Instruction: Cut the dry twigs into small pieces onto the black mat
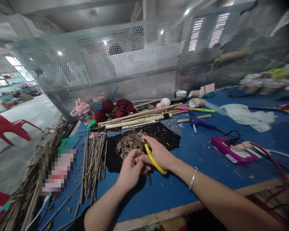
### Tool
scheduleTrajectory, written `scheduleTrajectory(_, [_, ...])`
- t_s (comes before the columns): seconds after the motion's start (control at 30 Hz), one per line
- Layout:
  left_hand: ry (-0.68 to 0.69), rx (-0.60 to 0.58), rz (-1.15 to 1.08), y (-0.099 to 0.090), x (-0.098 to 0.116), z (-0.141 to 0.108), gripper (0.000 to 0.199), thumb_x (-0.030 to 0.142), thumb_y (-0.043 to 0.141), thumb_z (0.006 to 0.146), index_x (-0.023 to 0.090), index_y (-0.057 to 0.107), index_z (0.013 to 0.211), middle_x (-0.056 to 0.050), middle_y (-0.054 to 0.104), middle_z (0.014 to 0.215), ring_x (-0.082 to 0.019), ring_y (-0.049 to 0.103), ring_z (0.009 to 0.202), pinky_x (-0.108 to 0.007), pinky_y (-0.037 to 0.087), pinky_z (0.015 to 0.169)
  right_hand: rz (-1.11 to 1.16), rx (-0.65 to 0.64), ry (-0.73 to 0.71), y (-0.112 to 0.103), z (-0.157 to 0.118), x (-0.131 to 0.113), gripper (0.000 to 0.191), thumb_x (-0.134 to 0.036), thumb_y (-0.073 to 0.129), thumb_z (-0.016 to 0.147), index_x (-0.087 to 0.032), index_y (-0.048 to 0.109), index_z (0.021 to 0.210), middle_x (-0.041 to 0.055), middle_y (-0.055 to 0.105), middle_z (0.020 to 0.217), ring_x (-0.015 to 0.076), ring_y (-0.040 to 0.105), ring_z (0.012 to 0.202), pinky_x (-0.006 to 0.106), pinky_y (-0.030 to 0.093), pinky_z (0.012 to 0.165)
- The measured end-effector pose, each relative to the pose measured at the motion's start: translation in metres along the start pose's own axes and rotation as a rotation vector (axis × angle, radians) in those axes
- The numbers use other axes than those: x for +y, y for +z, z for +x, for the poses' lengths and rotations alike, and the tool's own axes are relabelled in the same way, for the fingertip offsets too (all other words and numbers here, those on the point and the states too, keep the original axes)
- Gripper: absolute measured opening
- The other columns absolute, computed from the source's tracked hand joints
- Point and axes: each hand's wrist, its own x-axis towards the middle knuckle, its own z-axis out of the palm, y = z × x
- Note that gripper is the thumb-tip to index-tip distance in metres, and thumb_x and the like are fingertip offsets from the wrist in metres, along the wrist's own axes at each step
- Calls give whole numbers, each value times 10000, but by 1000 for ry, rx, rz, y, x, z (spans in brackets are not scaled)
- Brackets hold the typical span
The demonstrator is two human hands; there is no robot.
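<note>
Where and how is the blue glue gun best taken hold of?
The glue gun should be easiest by its blue handle, approached from the right: it lies flat, handle stretching rightward, pale nozzle pointing back toward the person. The cord leaves the handle's end.

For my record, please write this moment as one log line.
left hand: holds thin stems | right hand: holds yellow-handled cutters | clippings: on black cloth
</note>
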Motion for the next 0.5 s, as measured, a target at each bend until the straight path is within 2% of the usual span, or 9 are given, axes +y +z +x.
scheduleTrajectory(0.1, [-5, 0, 31, 0, 2, -1, 312, 407, 595, 719, 191, 397, 828, 0, 613, 640, -106, 600, 552, -163, 399, 476, 13, 11, 1, -1, 0, -1, 630, -474, 634, 671, -188, 433, 1195, 92, 540, 1085, 204, 521, 918, 309, 399, 785])
scheduleTrajectory(0.17, [-9, 12, 40, -1, 3, 0, 313, 410, 594, 719, 192, 403, 836, -6, 624, 671, -100, 595, 550, -164, 404, 478, 19, -9, 12, -2, -1, -3, 596, -484, 624, 682, -190, 456, 1172, 51, 586, 923, 162, 532, 758, 257, 399, 671])
scheduleTrajectory(0.3, [-14, 41, 39, -2, 1, 1, 327, 426, 597, 708, 196, 407, 840, -5, 628, 689, -101, 594, 544, -173, 418, 484, 10, -47, 44, -3, -1, -2, 574, -509, 626, 675, -186, 492, 1130, -26, 538, 640, 108, 445, 555, 203, 323, 519])
scheduleTrajectory(0.5, [-24, 54, 41, -1, 2, -1, 307, 393, 589, 719, 189, 413, 863, -8, 621, 682, -99, 593, 558, -179, 432, 502, -6, -47, 65, -1, 0, 6, 511, -504, 608, 697, -180, 523, 1084, -24, 538, 592, 94, 432, 499, 192, 283, 476])
